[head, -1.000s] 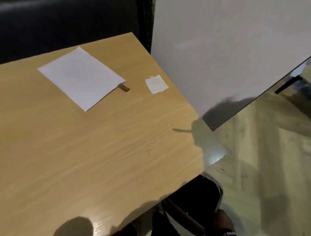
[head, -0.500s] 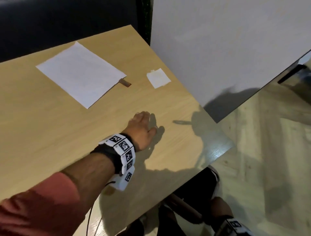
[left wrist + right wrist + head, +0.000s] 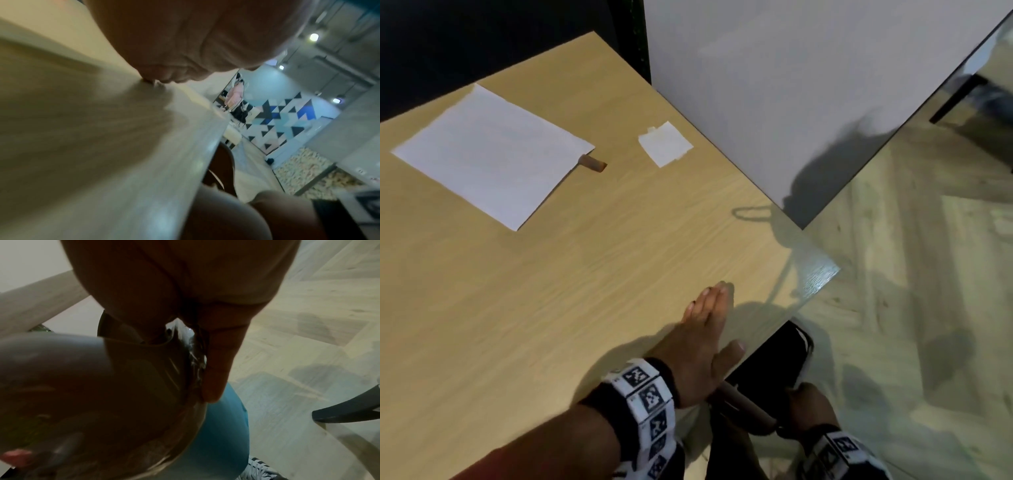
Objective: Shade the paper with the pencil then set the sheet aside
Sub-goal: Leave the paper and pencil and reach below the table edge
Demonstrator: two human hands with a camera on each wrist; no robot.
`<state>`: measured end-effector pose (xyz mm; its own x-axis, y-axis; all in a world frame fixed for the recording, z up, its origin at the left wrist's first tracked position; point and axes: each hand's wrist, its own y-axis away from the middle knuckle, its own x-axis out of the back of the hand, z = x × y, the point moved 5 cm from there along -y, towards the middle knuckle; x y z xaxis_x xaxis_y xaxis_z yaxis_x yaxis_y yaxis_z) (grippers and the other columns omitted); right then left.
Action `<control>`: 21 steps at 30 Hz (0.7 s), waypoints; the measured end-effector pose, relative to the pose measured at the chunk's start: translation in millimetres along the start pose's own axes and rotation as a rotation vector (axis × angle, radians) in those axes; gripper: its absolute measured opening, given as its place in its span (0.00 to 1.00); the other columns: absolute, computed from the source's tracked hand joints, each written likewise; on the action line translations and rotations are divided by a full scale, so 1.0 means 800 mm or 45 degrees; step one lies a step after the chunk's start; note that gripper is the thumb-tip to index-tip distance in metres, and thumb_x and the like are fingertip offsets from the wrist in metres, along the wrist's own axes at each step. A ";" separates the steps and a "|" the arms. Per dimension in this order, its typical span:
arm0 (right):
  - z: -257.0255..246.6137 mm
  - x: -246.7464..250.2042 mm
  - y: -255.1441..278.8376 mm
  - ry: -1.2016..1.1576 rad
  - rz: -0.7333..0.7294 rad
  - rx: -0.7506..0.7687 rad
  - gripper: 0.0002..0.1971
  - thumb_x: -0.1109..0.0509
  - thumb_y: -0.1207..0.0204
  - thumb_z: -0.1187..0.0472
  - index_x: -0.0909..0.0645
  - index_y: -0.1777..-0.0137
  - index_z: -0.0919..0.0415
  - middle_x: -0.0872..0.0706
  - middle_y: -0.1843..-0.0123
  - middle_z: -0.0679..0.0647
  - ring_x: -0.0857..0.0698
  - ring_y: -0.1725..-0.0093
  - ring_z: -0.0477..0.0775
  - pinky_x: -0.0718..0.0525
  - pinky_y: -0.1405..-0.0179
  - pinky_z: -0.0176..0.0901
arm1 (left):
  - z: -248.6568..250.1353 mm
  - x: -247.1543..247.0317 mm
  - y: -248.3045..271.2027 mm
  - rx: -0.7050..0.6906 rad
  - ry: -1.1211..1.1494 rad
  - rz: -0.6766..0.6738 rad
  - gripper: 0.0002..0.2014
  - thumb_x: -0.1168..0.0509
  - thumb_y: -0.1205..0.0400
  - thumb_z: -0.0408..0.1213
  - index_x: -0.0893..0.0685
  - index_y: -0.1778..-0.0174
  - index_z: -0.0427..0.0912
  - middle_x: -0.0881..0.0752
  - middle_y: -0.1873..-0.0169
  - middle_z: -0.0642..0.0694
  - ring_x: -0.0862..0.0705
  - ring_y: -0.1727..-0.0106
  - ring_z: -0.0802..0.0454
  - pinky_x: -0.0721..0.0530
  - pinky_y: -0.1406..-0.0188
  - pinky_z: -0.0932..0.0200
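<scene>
The white sheet (image 3: 493, 154) lies flat at the far left of the wooden table (image 3: 585, 274). A short brown pencil end (image 3: 593, 162) pokes out from under the sheet's right corner. My left hand (image 3: 722, 322) lies flat on the table near its front edge, fingers straight, far from the sheet. In the left wrist view the palm (image 3: 174, 48) presses on the tabletop (image 3: 82, 129). My right hand (image 3: 808, 404) is below the table edge, gripping the rim of a black chair seat (image 3: 774, 363). The right wrist view shows its fingers (image 3: 218, 361) curled on that shiny dark seat (image 3: 144, 386).
A small white scrap of paper (image 3: 665, 144) lies right of the pencil. A white panel (image 3: 791, 102) stands along the table's right side. The table's corner (image 3: 822, 270) is just beyond my left hand. Pale wood floor (image 3: 911, 308) lies to the right.
My left hand came onto the table, was curled half a second ago, and now lies flat nearer the front edge. The right hand has risen to the chair seat's rim.
</scene>
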<state>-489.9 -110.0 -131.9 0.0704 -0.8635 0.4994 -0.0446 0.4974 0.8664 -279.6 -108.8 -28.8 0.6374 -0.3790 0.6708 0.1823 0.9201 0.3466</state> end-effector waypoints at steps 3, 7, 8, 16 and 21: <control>0.008 -0.010 -0.001 -0.264 0.030 -0.127 0.16 0.36 0.22 0.57 0.22 0.39 0.64 0.19 0.39 0.63 0.18 0.37 0.62 0.24 0.51 0.42 | -0.033 0.054 -0.019 0.186 0.026 0.280 0.39 0.60 0.18 0.58 0.63 0.17 0.39 0.60 0.16 0.37 0.60 0.16 0.42 0.57 0.18 0.52; 0.007 -0.019 -0.001 -0.526 0.048 -0.238 0.13 0.37 0.24 0.55 0.24 0.51 0.65 0.16 0.57 0.61 0.12 0.48 0.62 0.22 0.58 0.42 | -0.059 0.036 -0.032 0.625 -0.203 0.037 0.50 0.68 0.30 0.68 0.66 0.18 0.37 0.70 0.19 0.36 0.71 0.19 0.39 0.71 0.22 0.46; 0.005 -0.017 0.000 -0.557 0.040 -0.264 0.11 0.38 0.24 0.55 0.23 0.53 0.64 0.15 0.54 0.62 0.12 0.48 0.62 0.21 0.57 0.43 | -0.038 0.016 -0.029 0.553 -0.206 0.039 0.52 0.69 0.30 0.70 0.63 0.17 0.36 0.69 0.19 0.34 0.70 0.18 0.36 0.71 0.22 0.45; 0.006 -0.025 0.003 -0.466 0.061 -0.217 0.18 0.29 0.30 0.56 0.22 0.41 0.60 0.15 0.54 0.52 0.17 0.63 0.52 0.22 0.65 0.33 | 0.069 -0.057 0.009 0.109 -0.078 -0.308 0.41 0.61 0.17 0.65 0.71 0.19 0.43 0.73 0.19 0.47 0.75 0.20 0.51 0.69 0.19 0.48; 0.013 -0.027 0.018 -0.700 0.211 -0.276 0.16 0.39 0.19 0.55 0.21 0.41 0.67 0.16 0.55 0.56 0.15 0.44 0.61 0.21 0.49 0.43 | 0.001 -0.003 0.001 0.485 -0.187 0.080 0.53 0.77 0.31 0.74 0.65 0.17 0.38 0.67 0.17 0.40 0.67 0.17 0.42 0.66 0.20 0.44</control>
<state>-502.6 -85.2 -130.6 -0.4469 -0.6612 0.6026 0.1967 0.5844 0.7872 -281.8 -107.5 -29.5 0.5197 -0.3589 0.7754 -0.1613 0.8500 0.5015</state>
